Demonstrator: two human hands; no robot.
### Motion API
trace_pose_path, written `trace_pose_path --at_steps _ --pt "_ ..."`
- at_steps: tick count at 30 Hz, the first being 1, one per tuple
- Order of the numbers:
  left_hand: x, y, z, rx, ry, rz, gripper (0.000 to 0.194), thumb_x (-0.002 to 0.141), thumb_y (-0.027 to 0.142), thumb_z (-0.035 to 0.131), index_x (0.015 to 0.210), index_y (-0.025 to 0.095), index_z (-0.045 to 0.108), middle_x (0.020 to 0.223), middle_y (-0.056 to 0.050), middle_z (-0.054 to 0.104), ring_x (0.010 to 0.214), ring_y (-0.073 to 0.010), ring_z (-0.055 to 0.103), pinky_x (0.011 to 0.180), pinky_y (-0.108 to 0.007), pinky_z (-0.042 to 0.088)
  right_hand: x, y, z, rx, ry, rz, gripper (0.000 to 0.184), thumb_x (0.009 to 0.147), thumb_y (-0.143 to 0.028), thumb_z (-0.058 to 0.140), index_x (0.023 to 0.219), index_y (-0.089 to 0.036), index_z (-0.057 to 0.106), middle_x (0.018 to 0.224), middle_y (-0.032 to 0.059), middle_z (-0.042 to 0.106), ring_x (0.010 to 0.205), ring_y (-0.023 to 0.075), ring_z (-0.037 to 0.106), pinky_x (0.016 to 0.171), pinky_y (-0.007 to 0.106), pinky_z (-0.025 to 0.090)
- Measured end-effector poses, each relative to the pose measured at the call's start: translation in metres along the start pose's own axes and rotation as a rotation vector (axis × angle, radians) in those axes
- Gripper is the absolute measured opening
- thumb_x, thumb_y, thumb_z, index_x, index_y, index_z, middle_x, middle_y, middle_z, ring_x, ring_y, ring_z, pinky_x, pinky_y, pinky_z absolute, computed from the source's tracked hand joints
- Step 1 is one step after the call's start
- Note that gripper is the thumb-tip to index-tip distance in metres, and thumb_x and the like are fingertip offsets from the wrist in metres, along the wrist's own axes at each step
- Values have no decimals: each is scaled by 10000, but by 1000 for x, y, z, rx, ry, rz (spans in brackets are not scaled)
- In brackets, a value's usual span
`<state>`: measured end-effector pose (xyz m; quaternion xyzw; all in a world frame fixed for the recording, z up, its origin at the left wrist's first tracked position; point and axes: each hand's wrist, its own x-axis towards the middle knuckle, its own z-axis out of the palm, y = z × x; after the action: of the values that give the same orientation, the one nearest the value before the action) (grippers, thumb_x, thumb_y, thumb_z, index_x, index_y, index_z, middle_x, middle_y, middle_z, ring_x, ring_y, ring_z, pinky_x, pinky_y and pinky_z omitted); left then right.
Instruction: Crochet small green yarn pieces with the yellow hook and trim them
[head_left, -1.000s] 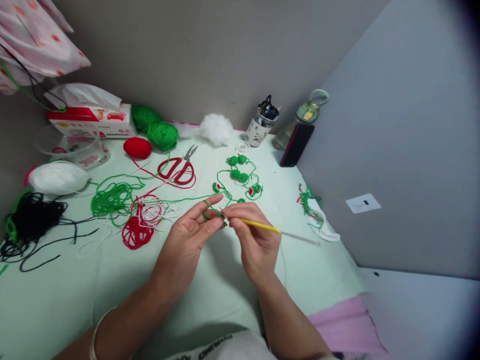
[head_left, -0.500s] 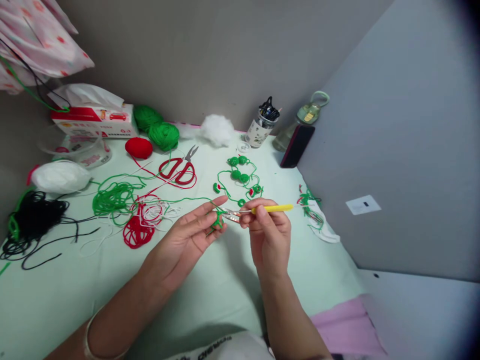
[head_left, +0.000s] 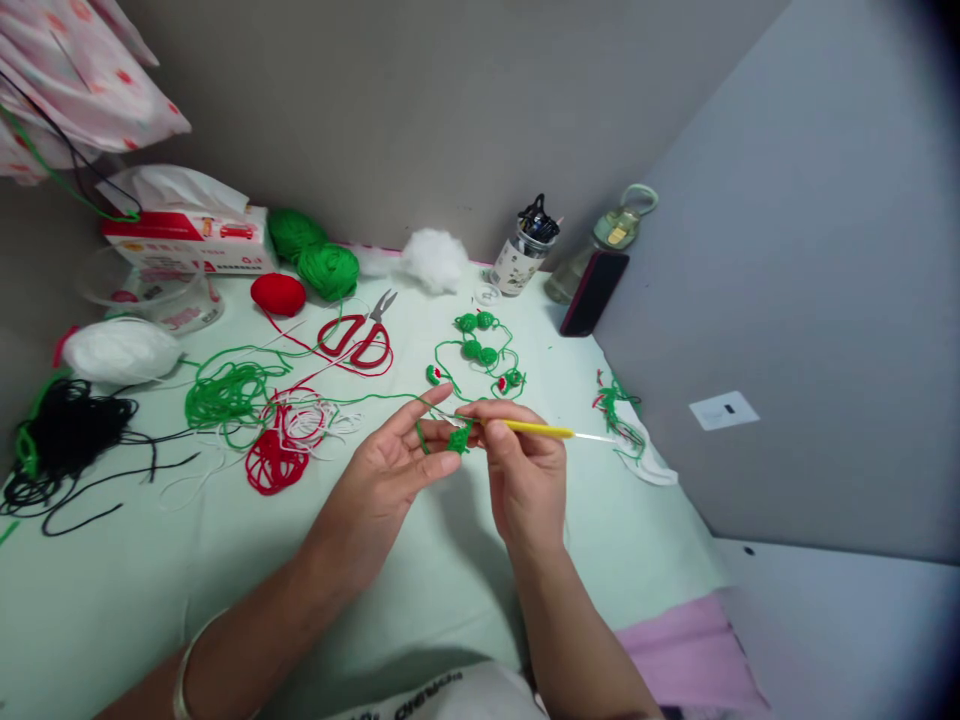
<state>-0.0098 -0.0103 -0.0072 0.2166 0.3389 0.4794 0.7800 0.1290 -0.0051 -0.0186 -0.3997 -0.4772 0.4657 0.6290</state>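
My left hand (head_left: pixel 382 470) pinches a small piece of green crochet work (head_left: pixel 459 438), with green yarn (head_left: pixel 375 398) running over its raised index finger back to the loose green strands. In my right hand (head_left: pixel 525 475) is a crochet hook (head_left: pixel 536 429) with a yellow handle, held like a pen. The hook's left tip meets the green piece, where fingers partly hide it; its thin right end points toward the wall. Just beyond the hands lie several small green crocheted pieces (head_left: pixel 480 352) with yarn tails, some with red and white.
Red-handled scissors (head_left: pixel 371 345) lie left of centre. Tangled green yarn (head_left: pixel 229 400), red yarn (head_left: pixel 276 462) and black yarn (head_left: pixel 75 430) spread leftward. A tissue box (head_left: pixel 191 240), white stuffing (head_left: pixel 435 260), a pen cup (head_left: pixel 519 258), a bottle (head_left: pixel 600 240) and a phone (head_left: pixel 595 293) stand along the back.
My right hand has moved slightly left and the hook tilts down more to the right. The green piece has shifted right and turned between the fingers.
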Motion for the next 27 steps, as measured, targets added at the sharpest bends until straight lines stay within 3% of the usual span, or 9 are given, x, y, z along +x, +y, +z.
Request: trace_pose_path --at_steps 3,7,13,22,24,27 --pt "0 3 -2 21 -4 -11 508 827 157 767 1314 258 661 909 21 685 831 -84 599 817 -195 457 6 -1 -1 194 3 178 84 888 -299 708 893 -253 779 851 16 758 691 108 622 680 246 517" --pt "0 5 -4 50 20 -20 440 819 152 762 1243 260 710 893 33 632 635 -43 521 600 -176 422 7 -5 -1 260 2 241 128 898 -337 692 861 -224 739 793 17 748 606 90 582 605 223 488" --pt "-1 8 -2 30 1 -8 356 832 153 730 1180 229 731 869 20 621 693 -73 594 690 -202 475 5 -9 -4 195 -21 197 172 959 -345 608 882 -210 683 809 28 757 582 98 586 587 240 500" --pt "-2 5 -1 166 37 87 410 816 207 779 1216 257 705 813 42 602 732 -81 560 762 -210 453 -1 -9 -7 -25 -66 -16 168 1003 -289 531 939 -205 661 874 45 752 663 140 661 622 299 548" --pt "-3 3 -3 212 68 149 412 821 219 778 1224 269 703 821 44 603 748 -87 561 774 -213 456 -4 -10 -7 -134 -83 -125 174 1012 -232 505 981 -222 676 917 44 747 709 146 674 650 315 562" --pt "-4 1 -3 259 106 210 464 810 233 791 1261 267 686 820 38 617 764 -104 567 768 -221 470 -8 -8 -8 -375 -170 -402 255 991 -139 502 1117 -262 686 977 51 745 841 177 694 718 355 583"
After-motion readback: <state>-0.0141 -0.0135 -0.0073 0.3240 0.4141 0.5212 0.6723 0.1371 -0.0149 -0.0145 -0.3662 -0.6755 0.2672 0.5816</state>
